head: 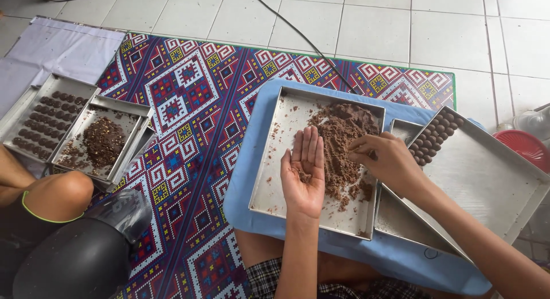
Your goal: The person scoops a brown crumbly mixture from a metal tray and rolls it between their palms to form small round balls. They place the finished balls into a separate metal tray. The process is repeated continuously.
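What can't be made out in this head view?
- Right hand fingertips: buried in the brown dough, grip unclear.
- Lower tray: mostly covered by the tray of balls.
- Red container: cut off by the right edge.
- Black helmet-like object: cut off by the bottom edge.

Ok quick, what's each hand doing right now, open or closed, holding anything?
Left hand: open, palm up, a small bit of brown dough on it.
Right hand: fingers pinched into the dough pile in the tray.

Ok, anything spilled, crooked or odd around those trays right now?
Mostly tidy. Brown crumbs are scattered over the bare part of the metal tray, away from the dough pile. The right-hand tray of balls rests tilted, overlapping another tray's edge. Nothing has spilled onto the blue cloth.
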